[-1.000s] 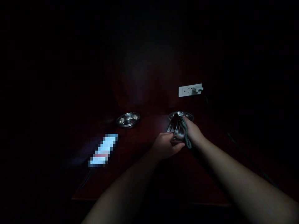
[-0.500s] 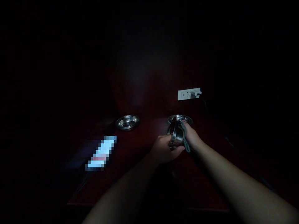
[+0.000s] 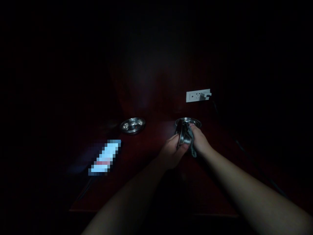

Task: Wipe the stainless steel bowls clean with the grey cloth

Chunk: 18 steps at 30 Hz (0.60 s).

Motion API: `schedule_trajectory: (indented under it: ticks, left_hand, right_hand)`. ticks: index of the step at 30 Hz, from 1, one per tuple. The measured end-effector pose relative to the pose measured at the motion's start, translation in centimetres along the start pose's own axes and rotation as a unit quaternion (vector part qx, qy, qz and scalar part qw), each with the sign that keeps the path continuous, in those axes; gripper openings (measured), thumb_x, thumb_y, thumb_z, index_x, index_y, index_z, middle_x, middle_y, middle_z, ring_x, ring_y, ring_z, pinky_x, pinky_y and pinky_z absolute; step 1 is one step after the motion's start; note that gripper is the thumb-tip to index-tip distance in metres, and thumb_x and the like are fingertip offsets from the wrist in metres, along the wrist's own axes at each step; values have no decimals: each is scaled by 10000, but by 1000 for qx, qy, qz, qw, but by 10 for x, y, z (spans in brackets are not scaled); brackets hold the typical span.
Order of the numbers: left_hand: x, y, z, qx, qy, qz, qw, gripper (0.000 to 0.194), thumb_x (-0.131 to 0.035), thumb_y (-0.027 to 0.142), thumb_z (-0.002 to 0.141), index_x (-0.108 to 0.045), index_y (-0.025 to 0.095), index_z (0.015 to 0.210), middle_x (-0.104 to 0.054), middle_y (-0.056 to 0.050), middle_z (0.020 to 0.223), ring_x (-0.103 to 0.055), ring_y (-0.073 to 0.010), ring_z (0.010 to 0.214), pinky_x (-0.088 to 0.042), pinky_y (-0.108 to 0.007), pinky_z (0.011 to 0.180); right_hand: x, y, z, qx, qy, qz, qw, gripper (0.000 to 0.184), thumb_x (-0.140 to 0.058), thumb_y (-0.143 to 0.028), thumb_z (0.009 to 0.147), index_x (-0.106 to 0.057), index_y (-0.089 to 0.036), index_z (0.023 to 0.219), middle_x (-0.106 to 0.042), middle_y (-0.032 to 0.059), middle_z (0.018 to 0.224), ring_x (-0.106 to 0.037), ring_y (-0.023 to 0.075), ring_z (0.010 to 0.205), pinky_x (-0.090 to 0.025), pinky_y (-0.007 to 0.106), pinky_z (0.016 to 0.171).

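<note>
Holding a steel bowl (image 3: 186, 139) on its side is the work of the left hand (image 3: 170, 151); its grip is closed around the lower edge, with the thumb on the near side. The right hand (image 3: 201, 141) is also partly closed, and it presses a grey-green cloth (image 3: 193, 148) to the outer side of the bowl, so the cloth lies between the palm and the metal. Its fingertips are mostly hidden, so I cannot tell how tightly they close. The bowl seems to be held above the table (image 3: 151, 150), its mouth turned toward the left.

I judge that the step in hand is rubbing the outside of the bowl with the cloth. The next move would call for a firm left grip on the edge, and for the cloth to be kept flat under the right fingers while the bowl is turned a little.

Just behind the hands, a shallow steel dish (image 3: 187, 119) sits on the table, partly covered by them. Farther to the left stands another steel dish (image 3: 132, 125), upright, and nearer than it lies a bright, blurred screen (image 3: 105, 158), probably a phone. On the wall beyond is a white socket plate (image 3: 193, 96) with a plug (image 3: 204, 95) in it. Around this, nearly everything is dark.
</note>
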<state>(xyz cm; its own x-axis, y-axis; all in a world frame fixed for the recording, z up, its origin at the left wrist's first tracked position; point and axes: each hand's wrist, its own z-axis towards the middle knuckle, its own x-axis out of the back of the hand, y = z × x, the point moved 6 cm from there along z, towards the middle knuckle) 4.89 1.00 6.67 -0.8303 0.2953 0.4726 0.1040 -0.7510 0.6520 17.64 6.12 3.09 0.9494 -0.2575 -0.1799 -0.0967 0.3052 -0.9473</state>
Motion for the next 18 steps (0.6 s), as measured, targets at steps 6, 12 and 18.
schedule_trajectory:
  ticks: [6, 12, 18]
  left_hand:
    - [-3, 0, 2, 2, -15, -65, 998, 541, -304, 539, 836, -491, 166, 1181, -512, -118, 1196, -483, -235, 1102, -400, -329, 929]
    - [-4, -2, -1, 35, 17, -176, 984, 765, -422, 692, 688, -431, 156, 1235, -605, -104, 1013, -570, -231, 941, -454, -327, 801]
    - [-5, -16, -4, 82, 76, -260, 959, 526, -441, 570, 769, -535, 151, 1072, -614, -76, 985, -579, -192, 890, -461, -285, 763]
  right_hand:
    - [-11, -30, -15, 197, -95, -159, 963, 398, -362, -454, 861, -497, -228, 1160, -538, 52, 1167, -488, 198, 1084, -323, 370, 976]
    - [-16, -47, -29, 325, -114, -254, 904, 426, -364, -354, 871, -386, -182, 1259, -455, 105, 1245, -414, 217, 1163, -293, 399, 1005]
    - [-22, -55, -36, 390, -144, -283, 865, 496, -465, -343, 810, -380, -168, 1266, -449, 123, 1244, -402, 245, 1170, -303, 419, 1004]
